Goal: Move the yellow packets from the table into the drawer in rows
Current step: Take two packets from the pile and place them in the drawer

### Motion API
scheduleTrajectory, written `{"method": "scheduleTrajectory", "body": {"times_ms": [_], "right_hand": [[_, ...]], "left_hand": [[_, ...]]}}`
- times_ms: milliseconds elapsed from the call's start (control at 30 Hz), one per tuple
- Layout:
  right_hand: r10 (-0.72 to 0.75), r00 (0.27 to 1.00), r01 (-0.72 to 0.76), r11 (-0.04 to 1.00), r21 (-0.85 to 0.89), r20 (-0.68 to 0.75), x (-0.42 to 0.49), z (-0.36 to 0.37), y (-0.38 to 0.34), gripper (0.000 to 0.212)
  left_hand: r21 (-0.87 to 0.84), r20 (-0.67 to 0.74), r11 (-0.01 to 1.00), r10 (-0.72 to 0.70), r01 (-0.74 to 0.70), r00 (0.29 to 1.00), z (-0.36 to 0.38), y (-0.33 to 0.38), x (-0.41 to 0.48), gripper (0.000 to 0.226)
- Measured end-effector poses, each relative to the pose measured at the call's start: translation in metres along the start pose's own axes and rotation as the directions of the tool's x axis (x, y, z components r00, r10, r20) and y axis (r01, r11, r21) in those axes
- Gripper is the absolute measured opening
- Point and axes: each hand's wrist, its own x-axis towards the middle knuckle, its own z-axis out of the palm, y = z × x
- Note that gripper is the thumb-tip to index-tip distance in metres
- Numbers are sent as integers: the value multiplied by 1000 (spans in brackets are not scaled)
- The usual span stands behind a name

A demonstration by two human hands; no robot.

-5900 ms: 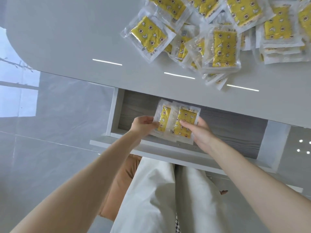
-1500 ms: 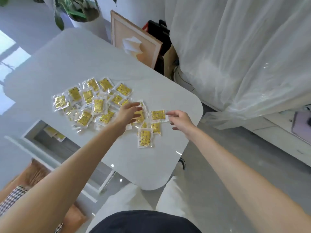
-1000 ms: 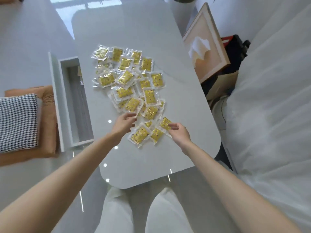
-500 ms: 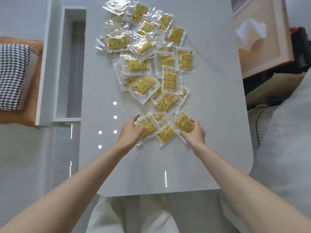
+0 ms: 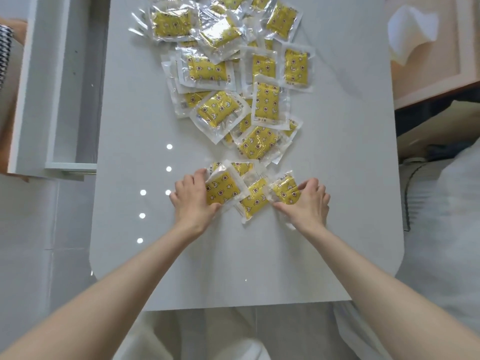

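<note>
One table: white, smooth and glossy, with rounded corners, carrying small round lamp reflections along its left side. Yellow packets, many: we noted flat rectangular sachets of clear, crinkled plastic with wide sealed margins, each enclosing a yellow pad printed with stars, moons and small flowers. They lay in a loose, overlapping heap running from the table's far edge toward its middle, some tilted, some half buried under others. Nearest us, a few lay in a short line just clear of the heap. Left grip: fingers curled over the left side of the left packet, thumb at its near edge, pinching it; that packet was tilted up and overlapped another beneath it. Right grip: fingers and thumb closed on the right packet, pinching it by its right side. Middle packet: flat on the table between the two; whether either grip touched it we could not tell. Drawer: white, long and narrow, pulled open at the table's left side, well apart from the held packets, its visible part showing a grey inner floor. Other items we listed: a houndstooth cushion at the left edge beyond the drawer; a pale framed picture at upper right; white trousers below the table's near edge; blurred white fabric at right.
</note>
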Motion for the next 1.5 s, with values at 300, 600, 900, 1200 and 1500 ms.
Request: {"method": "scheduleTrajectory", "body": {"times_ms": [300, 600, 900, 1200, 1500], "right_hand": [[-15, 977, -46, 959, 281, 212, -15, -7, 13, 24], [-422, 795, 491, 869, -56, 435, -15, -35, -42, 55], [-606, 689, 724, 557, -406, 398, 0, -5, -62, 61], [-648, 627, 767, 419, -485, 432, -1, 2, -61, 63], [-452, 792, 611, 598, -519, 411, -11, -1, -38, 67]], "left_hand": [[-189, 165, 979, -42, 73, 985, -13, -3, -5, 30], [-427, 145, 892, -92, 146, 985, -35, -12, -13, 17], [-632, 137, 719, -264, 289, 955, -38, -36, -26, 19], [-671, 125, 682, -283, 291, 951, -33, -36, -35, 20], [-684, 138, 670, -271, 289, 953, -31, -31, -44, 17]]}}
